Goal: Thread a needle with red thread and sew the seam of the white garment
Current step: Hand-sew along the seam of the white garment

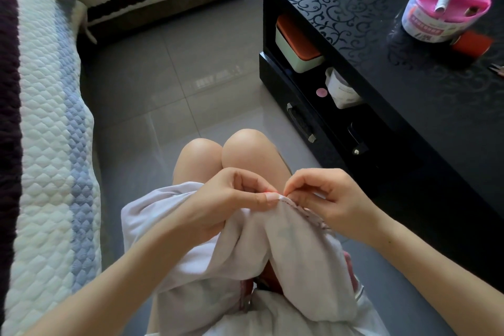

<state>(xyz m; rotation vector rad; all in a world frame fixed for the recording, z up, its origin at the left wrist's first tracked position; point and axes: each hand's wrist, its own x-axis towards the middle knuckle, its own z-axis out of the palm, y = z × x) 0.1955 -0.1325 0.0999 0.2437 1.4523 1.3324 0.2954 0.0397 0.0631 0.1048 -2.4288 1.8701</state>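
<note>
The left hand (234, 199) is pinching the white garment (286, 240) at its seam; the right hand (324, 199) is pinching the same edge, needle indiscernible. Slipping fabric is probably risking a pricked thumb.

We see through one wide-angle head-worn camera that faces forward and steeply down, close over our left hand (231, 199) and right hand (330, 199) on the white garment (286, 243), quilted sofa (46, 144) left, black table (409, 84) right.
</note>
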